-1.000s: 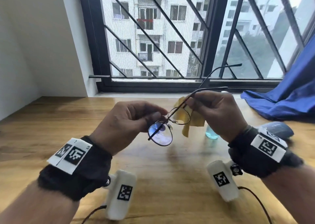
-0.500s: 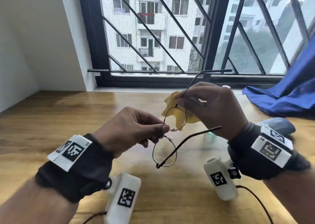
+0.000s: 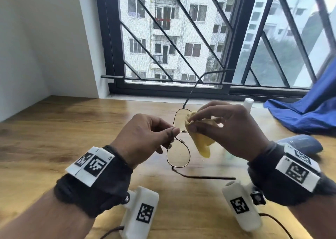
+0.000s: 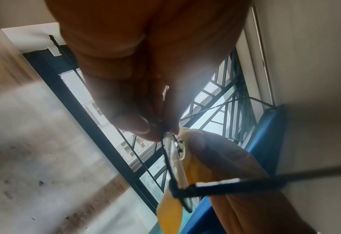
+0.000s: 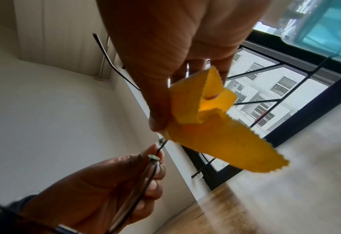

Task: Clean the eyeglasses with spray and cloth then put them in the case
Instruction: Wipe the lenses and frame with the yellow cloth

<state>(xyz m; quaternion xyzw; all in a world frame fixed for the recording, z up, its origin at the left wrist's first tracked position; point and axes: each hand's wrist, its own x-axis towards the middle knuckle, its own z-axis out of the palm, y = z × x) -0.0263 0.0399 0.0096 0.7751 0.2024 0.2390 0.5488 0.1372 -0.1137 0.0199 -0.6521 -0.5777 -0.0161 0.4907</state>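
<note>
Thin black wire eyeglasses (image 3: 179, 152) hang in the air over the wooden table, one lens above the other and both arms unfolded. My left hand (image 3: 171, 131) pinches the frame at the bridge between thumb and forefinger; the left wrist view shows that pinch on the eyeglasses (image 4: 165, 126). My right hand (image 3: 192, 123) pinches a folded yellow cloth (image 3: 201, 142) around the upper lens, and the cloth's tail hangs down. In the right wrist view the yellow cloth (image 5: 211, 126) is bunched under my fingers. A blue glasses case (image 3: 301, 143) lies on the table behind my right wrist.
The white cap of a spray bottle (image 3: 248, 103) pokes up behind my right hand. A blue cloth (image 3: 309, 115) is heaped at the far right by the window. The wooden table (image 3: 54, 129) stretches to the left, ending at a white wall.
The glasses turned from level to one lens above the other. My right hand let go of the arm and now pinches the cloth over the upper lens. My left hand kept its hold.
</note>
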